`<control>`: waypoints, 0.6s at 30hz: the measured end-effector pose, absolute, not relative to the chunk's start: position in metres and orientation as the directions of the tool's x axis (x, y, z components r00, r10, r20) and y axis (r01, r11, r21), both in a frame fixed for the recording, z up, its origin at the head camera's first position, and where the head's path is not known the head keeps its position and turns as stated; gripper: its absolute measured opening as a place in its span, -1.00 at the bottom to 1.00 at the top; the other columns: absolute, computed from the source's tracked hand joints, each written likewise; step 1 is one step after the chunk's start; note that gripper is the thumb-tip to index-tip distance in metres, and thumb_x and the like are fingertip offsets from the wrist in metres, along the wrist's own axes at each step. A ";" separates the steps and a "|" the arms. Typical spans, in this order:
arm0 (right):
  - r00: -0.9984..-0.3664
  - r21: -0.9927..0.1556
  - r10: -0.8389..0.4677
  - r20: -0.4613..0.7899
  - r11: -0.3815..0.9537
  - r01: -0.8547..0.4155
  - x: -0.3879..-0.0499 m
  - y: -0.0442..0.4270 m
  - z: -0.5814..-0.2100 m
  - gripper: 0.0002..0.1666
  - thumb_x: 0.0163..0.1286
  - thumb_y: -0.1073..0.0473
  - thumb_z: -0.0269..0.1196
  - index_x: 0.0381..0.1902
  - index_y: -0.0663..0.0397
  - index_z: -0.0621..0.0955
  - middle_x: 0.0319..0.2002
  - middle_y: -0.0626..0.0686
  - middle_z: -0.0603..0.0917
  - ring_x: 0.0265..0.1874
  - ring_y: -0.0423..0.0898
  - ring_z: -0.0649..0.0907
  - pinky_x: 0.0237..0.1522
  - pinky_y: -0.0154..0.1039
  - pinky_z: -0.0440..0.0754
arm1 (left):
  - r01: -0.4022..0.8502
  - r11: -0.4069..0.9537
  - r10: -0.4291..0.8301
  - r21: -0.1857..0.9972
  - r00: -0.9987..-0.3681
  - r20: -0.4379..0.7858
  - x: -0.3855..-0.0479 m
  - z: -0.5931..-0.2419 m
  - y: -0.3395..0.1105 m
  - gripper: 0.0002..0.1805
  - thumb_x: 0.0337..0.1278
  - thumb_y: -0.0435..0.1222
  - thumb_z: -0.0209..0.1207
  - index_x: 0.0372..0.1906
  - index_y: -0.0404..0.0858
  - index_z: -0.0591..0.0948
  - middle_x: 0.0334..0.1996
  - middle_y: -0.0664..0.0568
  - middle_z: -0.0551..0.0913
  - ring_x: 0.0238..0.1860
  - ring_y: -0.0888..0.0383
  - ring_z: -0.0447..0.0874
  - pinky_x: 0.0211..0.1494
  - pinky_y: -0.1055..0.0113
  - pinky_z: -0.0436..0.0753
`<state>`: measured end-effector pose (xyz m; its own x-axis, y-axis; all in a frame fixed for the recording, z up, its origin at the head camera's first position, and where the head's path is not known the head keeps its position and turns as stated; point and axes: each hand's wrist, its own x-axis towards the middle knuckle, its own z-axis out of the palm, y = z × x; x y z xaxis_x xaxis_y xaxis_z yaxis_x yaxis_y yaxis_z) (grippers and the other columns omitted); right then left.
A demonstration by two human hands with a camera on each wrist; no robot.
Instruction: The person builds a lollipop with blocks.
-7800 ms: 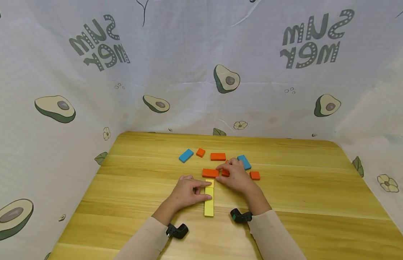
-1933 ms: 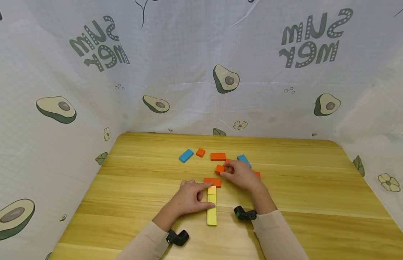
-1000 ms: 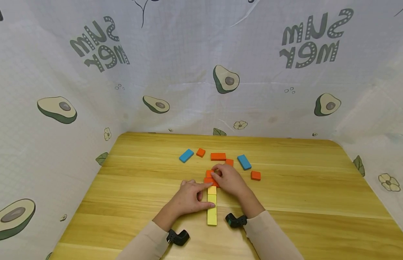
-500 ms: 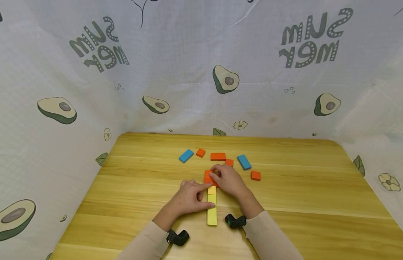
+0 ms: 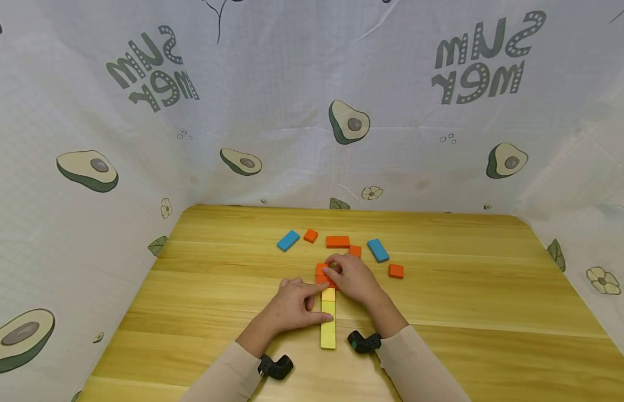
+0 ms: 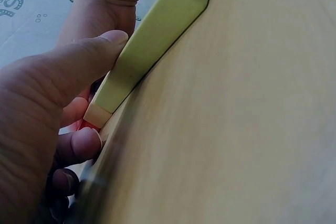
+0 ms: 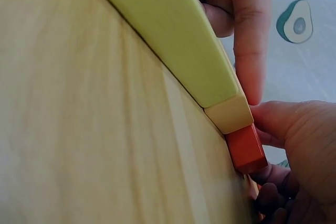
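On the wooden table a long yellow block [image 5: 328,332] points away from me. A small light-orange square block [image 5: 328,295] touches its far end, and beyond that a red-orange rectangular block [image 5: 320,281] lies crosswise. My left hand [image 5: 290,306] reaches in from the left, its thumb on the yellow block and its extended index fingertip on the crosswise block. A small red-orange square block [image 5: 322,269] sits against the far side of the crosswise block, toward its left end. My right hand [image 5: 356,279] pinches this square between thumb and index finger, partly covering both red-orange blocks.
Behind the hands lie a blue block [image 5: 289,240], a red-orange square [image 5: 310,236], a red-orange rectangle [image 5: 338,242] and a partly covered red-orange block [image 5: 355,251]. Farther right are another blue block [image 5: 378,250] and a red-orange square [image 5: 396,271]. A printed curtain [image 5: 291,84] surrounds the table.
The crosswise block has come against the light-orange square. My right hand has then brought the red-orange square leftward to its far side and nudged it slightly left. The left hand has stayed lately.
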<state>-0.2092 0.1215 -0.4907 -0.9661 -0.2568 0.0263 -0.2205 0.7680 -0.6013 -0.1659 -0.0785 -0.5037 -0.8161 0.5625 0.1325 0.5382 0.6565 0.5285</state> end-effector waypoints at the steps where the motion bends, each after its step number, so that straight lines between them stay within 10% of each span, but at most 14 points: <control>1: -0.966 -0.601 -0.256 0.025 0.769 -0.219 -0.209 0.122 -0.491 -0.79 0.46 0.00 0.31 -0.06 -0.08 0.70 -0.36 -0.06 0.62 -0.33 -0.17 0.53 -0.18 -0.14 0.54 | 0.537 0.658 0.562 0.528 -0.817 0.130 -0.166 -0.504 -0.078 -0.26 0.03 0.25 0.40 0.33 0.06 0.62 -0.65 0.39 0.38 -0.44 0.38 0.27 -0.15 0.32 0.17; 18: -0.968 -0.605 -0.252 0.005 0.770 -0.204 -0.209 0.121 -0.488 -0.82 0.46 0.00 0.32 -0.09 -0.09 0.71 -0.38 -0.09 0.64 -0.32 -0.17 0.54 -0.17 -0.14 0.54 | 0.538 0.656 0.565 0.529 -0.815 0.128 -0.166 -0.504 -0.079 -0.25 0.03 0.24 0.41 0.34 0.05 0.62 -0.64 0.38 0.38 -0.45 0.38 0.26 -0.13 0.32 0.18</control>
<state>-0.2092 0.1212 -0.4883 -0.9678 -0.2516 0.0053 -0.2035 0.7700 -0.6047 -0.1659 -0.0789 -0.5039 -0.8148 0.5654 0.1282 0.5385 0.6561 0.5288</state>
